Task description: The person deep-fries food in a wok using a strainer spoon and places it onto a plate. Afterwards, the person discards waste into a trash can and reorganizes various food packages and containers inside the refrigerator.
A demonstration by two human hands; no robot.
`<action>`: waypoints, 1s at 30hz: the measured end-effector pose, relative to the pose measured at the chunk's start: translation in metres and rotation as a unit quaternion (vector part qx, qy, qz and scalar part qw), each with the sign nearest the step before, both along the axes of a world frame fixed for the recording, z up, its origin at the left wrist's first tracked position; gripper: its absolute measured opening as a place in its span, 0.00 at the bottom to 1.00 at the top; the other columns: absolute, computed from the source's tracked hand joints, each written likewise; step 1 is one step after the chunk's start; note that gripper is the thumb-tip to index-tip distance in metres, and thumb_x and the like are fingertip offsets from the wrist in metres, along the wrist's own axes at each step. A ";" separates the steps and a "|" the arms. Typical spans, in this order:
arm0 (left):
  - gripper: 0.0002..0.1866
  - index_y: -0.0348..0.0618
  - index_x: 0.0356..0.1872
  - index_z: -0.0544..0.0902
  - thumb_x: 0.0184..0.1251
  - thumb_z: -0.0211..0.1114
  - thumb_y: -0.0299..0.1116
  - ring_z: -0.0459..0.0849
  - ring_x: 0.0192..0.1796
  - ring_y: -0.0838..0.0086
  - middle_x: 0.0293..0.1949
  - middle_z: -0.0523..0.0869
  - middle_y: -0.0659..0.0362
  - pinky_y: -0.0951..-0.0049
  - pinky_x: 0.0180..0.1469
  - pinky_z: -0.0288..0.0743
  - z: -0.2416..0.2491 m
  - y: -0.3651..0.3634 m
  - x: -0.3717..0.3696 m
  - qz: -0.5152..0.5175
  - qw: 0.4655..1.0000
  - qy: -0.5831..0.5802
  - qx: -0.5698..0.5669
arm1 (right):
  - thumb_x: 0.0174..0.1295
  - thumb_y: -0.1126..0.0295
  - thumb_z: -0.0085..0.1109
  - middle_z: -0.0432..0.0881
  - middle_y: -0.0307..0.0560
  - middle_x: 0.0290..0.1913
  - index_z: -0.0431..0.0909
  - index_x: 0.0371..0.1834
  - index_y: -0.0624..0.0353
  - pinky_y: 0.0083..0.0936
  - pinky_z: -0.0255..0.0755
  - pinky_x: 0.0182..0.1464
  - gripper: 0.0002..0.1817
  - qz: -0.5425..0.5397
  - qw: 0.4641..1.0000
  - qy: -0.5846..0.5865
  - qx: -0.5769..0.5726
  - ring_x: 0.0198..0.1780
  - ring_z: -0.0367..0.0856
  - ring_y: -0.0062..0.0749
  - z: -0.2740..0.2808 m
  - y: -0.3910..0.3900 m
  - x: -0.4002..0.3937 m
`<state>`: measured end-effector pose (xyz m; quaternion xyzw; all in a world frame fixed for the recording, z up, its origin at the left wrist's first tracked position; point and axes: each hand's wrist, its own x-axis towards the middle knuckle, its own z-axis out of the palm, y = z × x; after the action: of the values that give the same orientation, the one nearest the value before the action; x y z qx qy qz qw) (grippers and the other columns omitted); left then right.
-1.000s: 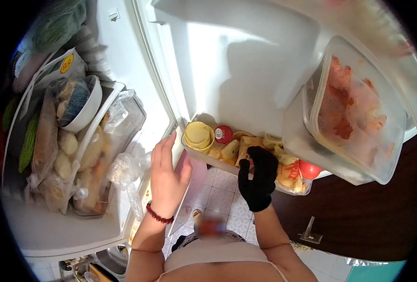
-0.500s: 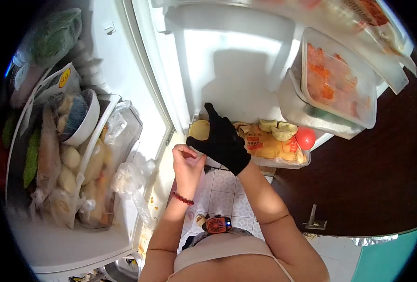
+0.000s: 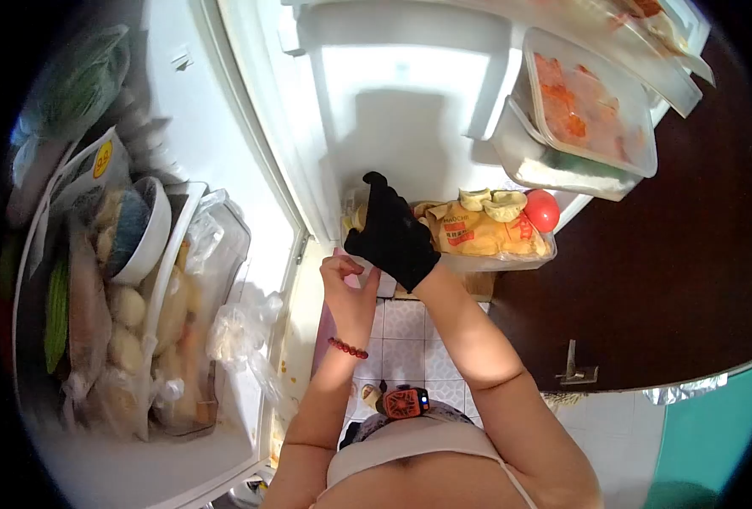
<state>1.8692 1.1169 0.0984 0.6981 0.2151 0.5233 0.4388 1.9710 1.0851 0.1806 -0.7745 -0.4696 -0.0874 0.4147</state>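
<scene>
My left hand (image 3: 350, 293), bare with a red bead bracelet (image 3: 348, 348), is closed with its fingers curled below the glove. What they hold, if anything, I cannot make out; something pink shows beside them. My right hand (image 3: 393, 242) wears a black glove and is wrapped at a round container with a pale yellow lid (image 3: 357, 218) in the fridge door shelf. The glove hides most of that container. Close to the right of the glove lies a yellow food package (image 3: 486, 233) in a clear bin, with pale shell-like pieces (image 3: 505, 205) and a red round item (image 3: 542, 210).
Clear boxes, the upper with orange-red food (image 3: 588, 106), sit on the door at upper right. To the left, the open fridge holds a white bowl (image 3: 151, 233), bagged vegetables and a clear drawer (image 3: 223, 225). A dark brown surface (image 3: 630, 280) lies at right, tiled floor below.
The view has shifted, so the door shelf appears higher. My gloved right hand has turned over the yellow lid, which is now mostly covered. My left hand stays close beneath it.
</scene>
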 end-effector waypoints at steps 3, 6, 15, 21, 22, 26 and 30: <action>0.22 0.42 0.36 0.67 0.43 0.69 0.13 0.76 0.37 0.72 0.37 0.73 0.56 0.75 0.42 0.72 -0.002 -0.001 0.005 0.001 1.000 -0.007 0.015 | 0.44 0.67 0.63 0.72 0.63 0.46 0.59 0.62 0.69 0.41 0.69 0.54 0.40 -0.008 0.998 -0.012 0.060 0.50 0.72 0.56 0.011 -0.007 0.001; 0.18 0.41 0.38 0.72 0.46 0.68 0.17 0.76 0.43 0.66 0.40 0.75 0.55 0.69 0.47 0.72 -0.002 -0.008 -0.005 0.024 0.990 0.054 0.128 | 0.43 0.73 0.65 0.72 0.57 0.47 0.61 0.61 0.65 0.36 0.70 0.53 0.37 -0.015 0.995 -0.012 0.102 0.50 0.74 0.48 0.042 -0.038 -0.018; 0.18 0.39 0.49 0.80 0.56 0.59 0.26 0.72 0.61 0.60 0.59 0.75 0.58 0.56 0.67 0.60 0.001 -0.094 0.003 -0.207 0.860 0.193 0.424 | 0.45 0.76 0.66 0.71 0.52 0.50 0.63 0.56 0.61 0.30 0.70 0.54 0.32 -0.181 0.976 0.008 0.122 0.52 0.74 0.38 0.047 -0.218 -0.094; 0.10 0.43 0.36 0.78 0.50 0.58 0.23 0.73 0.60 0.56 0.55 0.79 0.55 0.54 0.64 0.61 0.012 -0.187 -0.030 -0.372 0.842 0.103 0.376 | 0.43 0.72 0.68 0.73 0.52 0.50 0.65 0.56 0.61 0.31 0.72 0.51 0.34 -0.375 0.919 0.083 0.090 0.48 0.76 0.39 -0.004 -0.353 -0.188; 0.09 0.42 0.34 0.79 0.50 0.58 0.22 0.74 0.59 0.55 0.54 0.79 0.55 0.53 0.63 0.62 0.009 -0.193 -0.035 -0.386 0.848 0.092 0.351 | 0.43 0.72 0.67 0.73 0.52 0.49 0.65 0.56 0.61 0.31 0.73 0.51 0.33 -0.413 0.904 0.076 0.078 0.48 0.77 0.40 -0.011 -0.375 -0.208; 0.15 0.43 0.41 0.80 0.51 0.57 0.18 0.73 0.60 0.56 0.56 0.79 0.54 0.57 0.61 0.66 -0.004 -0.250 -0.080 -0.491 0.797 0.123 0.329 | 0.44 0.72 0.68 0.73 0.55 0.48 0.66 0.56 0.62 0.34 0.73 0.49 0.33 -0.550 0.828 0.107 0.025 0.47 0.77 0.47 -0.049 -0.454 -0.295; 0.19 0.42 0.52 0.79 0.57 0.58 0.20 0.73 0.62 0.58 0.60 0.76 0.54 0.60 0.62 0.68 -0.017 -0.344 -0.128 -0.780 0.534 0.203 0.256 | 0.44 0.68 0.70 0.72 0.60 0.48 0.66 0.55 0.65 0.38 0.73 0.51 0.34 -0.659 0.736 0.157 0.011 0.49 0.75 0.55 -0.125 -0.511 -0.368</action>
<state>1.7416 0.7730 0.0817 0.7588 -0.4747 -0.1492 0.4203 1.6031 0.5740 0.0557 -0.8884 0.2311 -0.2207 0.3295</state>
